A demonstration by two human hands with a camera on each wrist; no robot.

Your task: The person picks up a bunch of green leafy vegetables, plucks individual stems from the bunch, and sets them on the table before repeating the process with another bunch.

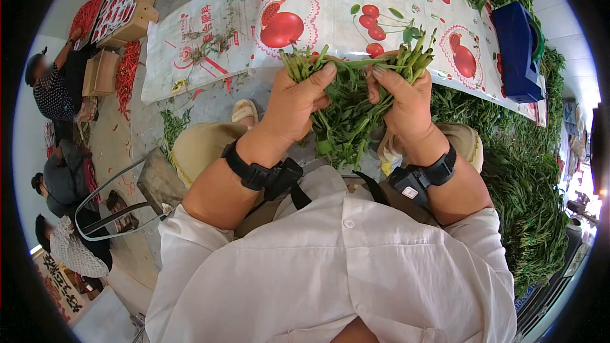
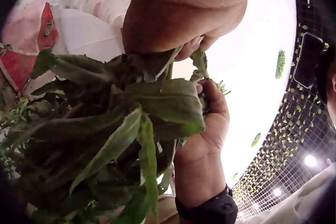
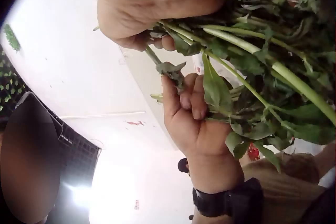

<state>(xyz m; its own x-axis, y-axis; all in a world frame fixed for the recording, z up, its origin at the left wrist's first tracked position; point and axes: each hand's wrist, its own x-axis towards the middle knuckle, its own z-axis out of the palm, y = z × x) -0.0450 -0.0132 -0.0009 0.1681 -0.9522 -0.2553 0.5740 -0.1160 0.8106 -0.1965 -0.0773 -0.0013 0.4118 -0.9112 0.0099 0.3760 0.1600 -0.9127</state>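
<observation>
Two bunches of leafy green stems are held side by side over the lap. My left hand [image 1: 293, 103] curls round the left bunch [image 1: 306, 65], its cut ends pointing up and away. My right hand [image 1: 406, 103] grips the right bunch [image 1: 414, 58], thumb laid along the stems. A thin stem [image 1: 359, 63] stretches between the two hands. Leaves [image 1: 346, 114] hang below and between the hands. In the left wrist view broad leaves [image 2: 163, 100] hide part of the fingers; the right wrist view shows stems [image 3: 236, 43] running out from under the palm.
A table with a fruit-print cover [image 1: 337, 25] stands ahead, a blue crate [image 1: 518, 54] at its right end. Heaped greens [image 1: 521, 184] lie on the right. A white sack [image 1: 197, 51] with scraps is at left, and a metal-framed chair [image 1: 108, 216] and several people are further left.
</observation>
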